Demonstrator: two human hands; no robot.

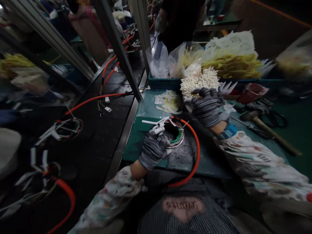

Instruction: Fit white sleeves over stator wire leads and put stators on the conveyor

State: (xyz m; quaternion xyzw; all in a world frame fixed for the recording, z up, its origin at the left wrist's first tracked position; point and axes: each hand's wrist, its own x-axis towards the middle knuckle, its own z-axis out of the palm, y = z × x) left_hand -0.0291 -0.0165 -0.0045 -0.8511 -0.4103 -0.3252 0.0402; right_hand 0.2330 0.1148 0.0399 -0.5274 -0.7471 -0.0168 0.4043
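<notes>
— Item one, the grips?

— Left hand (154, 148), grey knit glove, closed around the near rim of a wound coil ring (175, 134) that rests on the green bench mat (146, 110). Right hand (206, 105), same glove, laid palm-down with fingers curled at the near edge of a heap of small white sleeves (200, 81); whether it pinches one I cannot tell.

— Where does the ring lie from each hand?

— Touching the left hand, just up and right of its knuckles. The right hand is near but apart, further back and to the right. The left is plainly the closer. The ring lies flat, and white-sleeved leads (156, 124) run out from it toward the left.

— Attached parts?

— One orange cable (197, 152), arching from the ring's top round to the right and down toward the person's lap.

— Surroundings?

— Yellowish sleeving in bags (231, 65) behind the white heap; pale paper scraps (169, 101) on the mat; a wooden-handled hammer (265, 128) and dark scissors (275, 118) to the right; a red cup (252, 92). To the left, a dark conveyor (97, 136) carrying another ring with orange cable (69, 127). Other people stand at the back.

— Any writing?

— A patch on the striped garment (183, 206) at the lower edge shows letters upside down; I cannot read them reliably. Printed sleeve covers (258, 162) carry marks too small to make out.
</notes>
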